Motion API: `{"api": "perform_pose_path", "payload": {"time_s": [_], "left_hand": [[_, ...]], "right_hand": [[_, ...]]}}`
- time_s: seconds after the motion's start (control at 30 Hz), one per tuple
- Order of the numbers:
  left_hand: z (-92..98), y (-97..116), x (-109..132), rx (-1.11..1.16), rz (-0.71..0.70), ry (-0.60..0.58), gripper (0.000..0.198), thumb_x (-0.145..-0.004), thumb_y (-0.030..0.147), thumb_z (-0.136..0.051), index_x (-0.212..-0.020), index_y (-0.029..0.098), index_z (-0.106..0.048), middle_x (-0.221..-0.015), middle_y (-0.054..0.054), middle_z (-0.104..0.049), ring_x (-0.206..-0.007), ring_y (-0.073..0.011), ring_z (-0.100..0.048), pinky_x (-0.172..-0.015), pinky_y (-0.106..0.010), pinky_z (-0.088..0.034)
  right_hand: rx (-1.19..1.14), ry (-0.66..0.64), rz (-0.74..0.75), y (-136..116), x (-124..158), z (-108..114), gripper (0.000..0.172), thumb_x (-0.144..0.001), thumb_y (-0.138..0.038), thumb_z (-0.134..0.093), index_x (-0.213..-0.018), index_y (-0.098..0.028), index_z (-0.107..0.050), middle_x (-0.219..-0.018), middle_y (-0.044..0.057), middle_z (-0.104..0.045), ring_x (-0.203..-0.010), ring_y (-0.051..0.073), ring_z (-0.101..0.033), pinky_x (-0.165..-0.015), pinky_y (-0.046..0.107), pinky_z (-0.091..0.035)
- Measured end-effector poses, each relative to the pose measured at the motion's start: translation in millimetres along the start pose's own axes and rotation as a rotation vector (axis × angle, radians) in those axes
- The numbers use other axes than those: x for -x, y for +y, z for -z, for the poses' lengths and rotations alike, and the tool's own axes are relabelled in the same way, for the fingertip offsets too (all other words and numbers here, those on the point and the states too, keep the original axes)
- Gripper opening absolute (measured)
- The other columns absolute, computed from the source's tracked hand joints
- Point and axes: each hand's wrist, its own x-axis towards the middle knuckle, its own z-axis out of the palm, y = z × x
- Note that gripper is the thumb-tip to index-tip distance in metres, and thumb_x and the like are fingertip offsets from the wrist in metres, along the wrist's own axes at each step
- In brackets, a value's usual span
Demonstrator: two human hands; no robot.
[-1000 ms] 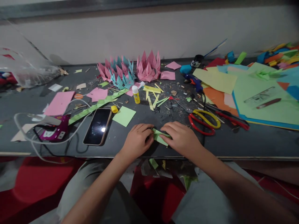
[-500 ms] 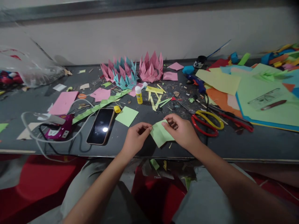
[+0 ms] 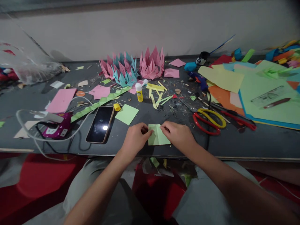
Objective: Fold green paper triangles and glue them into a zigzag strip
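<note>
Head view: we have both bare hands at the near edge of the table (image 3: 229, 147), working on one creased green paper (image 3: 156, 139) set between them. Left hand (image 3: 135, 137): grip nearly closed, thumb on the paper's left edge, fingers curled. Right hand (image 3: 178, 133): grip pinched tight at the upper right part, fingertips together. The paper shows an upright crease down the middle plus a line across. We can't tell if it touches the table all over.

Left of the hands we note a loose light-green square (image 3: 127, 114), a yellow cap (image 3: 117, 107) at its corner, and a dark-screened phone (image 3: 100, 125). Farther left, a purple block (image 3: 57, 128) with a white cable (image 3: 25, 132) looped around it; a long green folded strip (image 3: 100, 102) runs from there toward the back. Upright glue stick (image 3: 139, 94) beyond the hands, yellow strips (image 3: 156, 87) just beside it. Behind those we see a pink paper crown (image 3: 152, 67) and a pink-and-blue one beside it.

Right side: scissors (image 3: 201, 115) with red and yellow handles near the right hand, a blue glue gun (image 3: 199, 82) farther back, then stacked coloured sheets (image 3: 264, 86) with a clear ruler (image 3: 267, 93) and a red-brown pen (image 3: 277, 103) on top.
</note>
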Motion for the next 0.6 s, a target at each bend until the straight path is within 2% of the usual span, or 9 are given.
{"api": "perform_pose_path", "payload": {"time_s": [0.13,0.3,0.43,0.6], "left_hand": [[-7.7,4.7,8.6,-0.263,-0.124,0.133,0.01,-0.08,0.026,-0.054,-0.079,0.018,-0.06,-0.078,-0.002,-0.063,-0.064,-0.0144,-0.058,-0.053,-0.023,-0.036],[-14.9,0.1,14.8,-0.441,-0.331,0.208,0.013,-0.086,0.024,-0.049,-0.09,0.021,-0.061,-0.091,-0.002,-0.065,-0.078,-0.0155,-0.061,-0.056,-0.022,-0.041],[-15.8,-6.4,13.9,-0.482,-0.426,0.243,0.015,-0.088,0.023,-0.047,-0.094,0.02,-0.061,-0.092,-0.003,-0.067,-0.079,-0.0147,-0.061,-0.062,-0.021,-0.045],[-14.8,-9.2,6.1,-0.456,-0.431,0.239,0.017,-0.088,0.019,-0.045,-0.089,0.019,-0.062,-0.088,-0.003,-0.067,-0.078,-0.0146,-0.062,-0.065,-0.022,-0.048]], "right_hand": [[0.033,0.038,0.122,1.1,4.9,-0.1,0.022,-0.088,-0.022,-0.041,-0.081,-0.02,-0.061,-0.075,0.003,-0.066,-0.067,0.012,-0.06,-0.052,0.022,-0.034],[0.006,0.058,0.242,2.9,10.4,3.2,0.021,-0.089,-0.02,-0.042,-0.088,-0.02,-0.063,-0.09,0.004,-0.068,-0.079,0.013,-0.061,-0.063,0.021,-0.042],[-0.093,0.067,0.335,9.6,12.8,3.3,0.021,-0.089,-0.019,-0.043,-0.096,-0.02,-0.063,-0.101,0.004,-0.067,-0.088,0.014,-0.062,-0.075,0.024,-0.048],[-0.203,0.065,0.403,24.5,8.0,4.3,0.027,-0.088,-0.012,-0.042,-0.104,-0.017,-0.064,-0.105,0.007,-0.067,-0.094,0.015,-0.063,-0.085,0.029,-0.051]]}}
